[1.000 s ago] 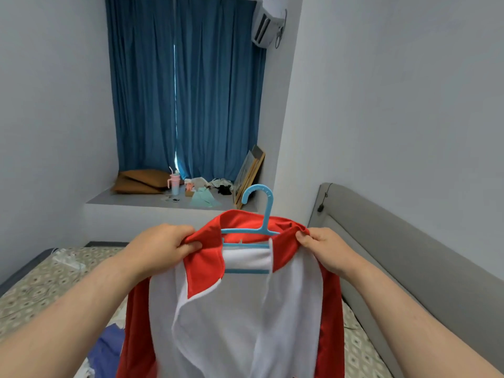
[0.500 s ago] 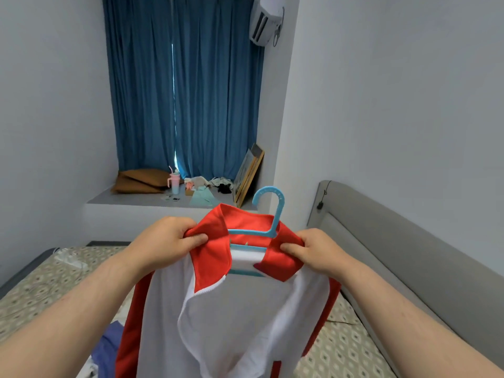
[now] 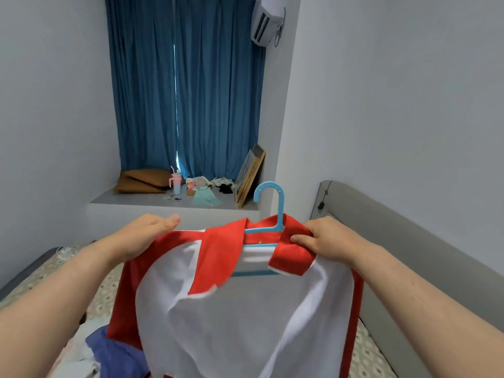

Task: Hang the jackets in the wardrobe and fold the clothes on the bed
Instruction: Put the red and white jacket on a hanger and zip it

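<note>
The left hand (image 3: 147, 236) is sliding from the collar out along the jacket's (image 3: 245, 309) shoulder, left of the hanger (image 3: 272, 208); I cannot tell its grip. The right hand (image 3: 324, 238) is still pinching the collar just right of the hanger. The jacket is probably nearly seated.

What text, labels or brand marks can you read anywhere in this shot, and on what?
No text can be read.
Tiny marks on the hook of the blue hanger: too small to read.
No legible print on the jacket, air conditioner or cup.
</note>
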